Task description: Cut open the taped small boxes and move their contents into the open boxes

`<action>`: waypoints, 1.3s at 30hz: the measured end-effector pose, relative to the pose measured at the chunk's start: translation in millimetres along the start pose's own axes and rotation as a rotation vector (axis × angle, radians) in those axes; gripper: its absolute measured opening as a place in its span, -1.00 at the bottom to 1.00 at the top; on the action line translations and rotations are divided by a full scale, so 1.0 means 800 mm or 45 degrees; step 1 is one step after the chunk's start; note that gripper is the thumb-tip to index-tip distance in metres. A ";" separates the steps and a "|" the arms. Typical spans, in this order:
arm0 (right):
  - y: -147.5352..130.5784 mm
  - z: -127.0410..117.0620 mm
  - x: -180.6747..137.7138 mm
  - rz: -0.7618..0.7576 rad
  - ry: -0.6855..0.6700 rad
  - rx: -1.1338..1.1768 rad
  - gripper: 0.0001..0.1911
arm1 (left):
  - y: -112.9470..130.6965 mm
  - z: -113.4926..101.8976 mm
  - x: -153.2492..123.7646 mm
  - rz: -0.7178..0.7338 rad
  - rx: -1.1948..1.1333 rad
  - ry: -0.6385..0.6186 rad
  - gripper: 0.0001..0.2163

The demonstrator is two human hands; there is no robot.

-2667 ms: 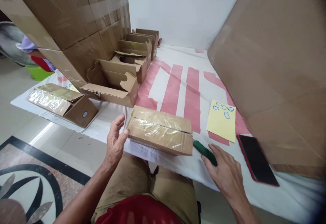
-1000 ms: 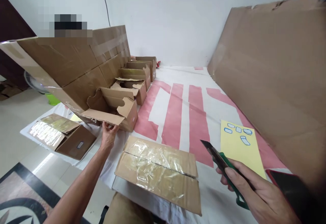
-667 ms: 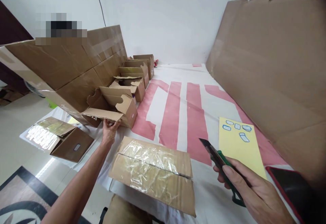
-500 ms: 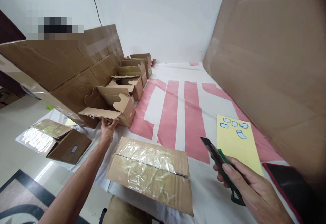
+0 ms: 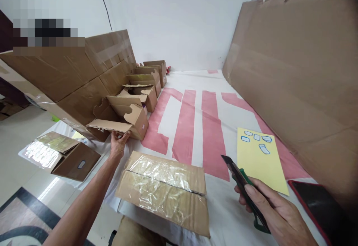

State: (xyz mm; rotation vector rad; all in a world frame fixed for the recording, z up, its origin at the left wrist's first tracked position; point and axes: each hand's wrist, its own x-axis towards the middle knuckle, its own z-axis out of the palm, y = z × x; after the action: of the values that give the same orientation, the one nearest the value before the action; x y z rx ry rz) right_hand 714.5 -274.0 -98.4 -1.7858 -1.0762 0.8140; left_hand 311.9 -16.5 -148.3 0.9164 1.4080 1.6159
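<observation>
The right hand (image 5: 272, 207) grips 1 green-and-black, bare-bladed knife (image 5: 241, 182), while the left hand (image 5: 118, 146), its grip unclear, touches 1 brown box (image 5: 140, 125) near 2 taped boxes (image 5: 165, 192).

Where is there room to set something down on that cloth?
Widest: the striped cloth between the row of open boxes and the yellow sheet. A smaller patch lies between the taped box and the right hand with its knife. Crowded: the left, where the left hand touches the nearest open box, and around the phone.
</observation>
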 end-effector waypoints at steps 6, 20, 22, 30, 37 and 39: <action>-0.004 0.003 0.000 0.053 -0.004 -0.027 -0.25 | -0.004 0.000 0.002 0.016 -0.008 0.008 -0.48; -0.006 0.014 0.005 0.098 -0.036 -0.001 -0.21 | -0.003 0.024 0.025 -0.023 -0.027 0.011 -0.41; -0.006 0.013 0.005 0.091 -0.030 -0.019 -0.21 | -0.001 0.035 0.035 -0.045 -0.015 0.020 -0.41; 0.006 0.006 0.001 0.147 -0.006 -0.105 -0.22 | 0.003 0.085 0.072 -0.095 0.089 0.051 -0.38; 0.012 0.000 -0.008 0.198 0.028 -0.071 -0.20 | 0.016 0.095 0.070 -0.088 0.195 0.024 -0.31; 0.002 -0.003 -0.017 0.183 0.033 -0.066 -0.24 | 0.024 0.089 0.064 -0.115 0.227 0.017 -0.28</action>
State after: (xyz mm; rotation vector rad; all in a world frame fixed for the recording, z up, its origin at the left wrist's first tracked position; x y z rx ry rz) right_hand 711.4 -287.2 -98.1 -1.9296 -0.9680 0.8530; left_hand 352.0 58.9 -119.4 0.9302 1.5992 1.4495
